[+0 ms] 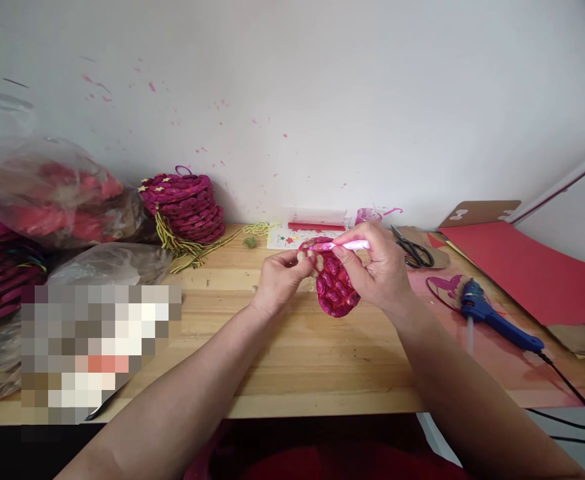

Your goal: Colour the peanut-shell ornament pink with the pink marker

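My left hand is closed, pinching the upper left edge of a magenta craft piece covered in lumps that look like peanut shells. A few pale, unpainted shells show beside its fingertips. In my right hand is a slim, white-handled paintbrush smeared with pink, gripped like a pen. The brush's pink tip points left and meets the piece's upper part near my left fingers. Part of the piece is hidden behind both hands.
To the right lie black scissors, a blue glue gun with its cord, and red sheets. A pink-stained cup stands by the wall. Leftward are a magenta coiled bundle with yellow tassels and plastic bags.
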`<state>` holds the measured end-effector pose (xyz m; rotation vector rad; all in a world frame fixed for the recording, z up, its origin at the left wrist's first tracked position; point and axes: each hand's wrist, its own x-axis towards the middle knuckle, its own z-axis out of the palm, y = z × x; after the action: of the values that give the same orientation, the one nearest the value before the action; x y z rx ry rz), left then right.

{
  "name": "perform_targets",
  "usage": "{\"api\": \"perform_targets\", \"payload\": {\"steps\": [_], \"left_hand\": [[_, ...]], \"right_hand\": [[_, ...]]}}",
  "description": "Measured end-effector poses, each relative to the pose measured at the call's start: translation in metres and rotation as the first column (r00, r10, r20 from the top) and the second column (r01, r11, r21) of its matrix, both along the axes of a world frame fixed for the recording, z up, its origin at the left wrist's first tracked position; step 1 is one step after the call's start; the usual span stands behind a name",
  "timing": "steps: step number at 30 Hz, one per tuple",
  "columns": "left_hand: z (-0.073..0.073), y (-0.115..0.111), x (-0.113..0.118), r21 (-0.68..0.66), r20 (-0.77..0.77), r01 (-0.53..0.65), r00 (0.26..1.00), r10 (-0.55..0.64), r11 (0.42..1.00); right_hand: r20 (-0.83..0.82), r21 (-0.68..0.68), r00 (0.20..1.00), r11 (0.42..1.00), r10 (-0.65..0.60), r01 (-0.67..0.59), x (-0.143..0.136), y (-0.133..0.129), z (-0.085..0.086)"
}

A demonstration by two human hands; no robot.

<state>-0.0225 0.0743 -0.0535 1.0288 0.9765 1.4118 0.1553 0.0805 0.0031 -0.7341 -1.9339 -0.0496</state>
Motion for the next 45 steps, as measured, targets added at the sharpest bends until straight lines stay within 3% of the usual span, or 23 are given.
{"api": "perform_targets", "payload": {"steps": [7, 15, 31, 45], "left_hand": [[0.003, -0.003, 0.001, 0.008, 0.020, -0.011, 1.000, 0.010, 1.000], [0.005, -0.002, 0.002, -0.064, 0.099, -0.012, 0.995, 0.018, 0.998], [0.004, -0.003, 0.003, -0.142, 0.158, 0.027, 0.987, -0.004, 0.990], [0.003, -0.002, 0.002, -0.144, 0.153, 0.018, 0.988, 0.005, 0.989]], "right_hand": [[-0.012, -0.039, 0.999, 0.998, 0.052, -0.053, -0.001, 0.000, -0.001], [-0.051, -0.047, 0.999, 0.999, -0.014, 0.012, 0.008, 0.006, -0.001], [-0.066, -0.074, 0.998, 0.997, -0.005, 0.000, 0.004, 0.005, -0.002], [-0.094, -0.051, 0.992, 0.996, -0.084, 0.079, 0.003, 0.007, -0.004]]}}
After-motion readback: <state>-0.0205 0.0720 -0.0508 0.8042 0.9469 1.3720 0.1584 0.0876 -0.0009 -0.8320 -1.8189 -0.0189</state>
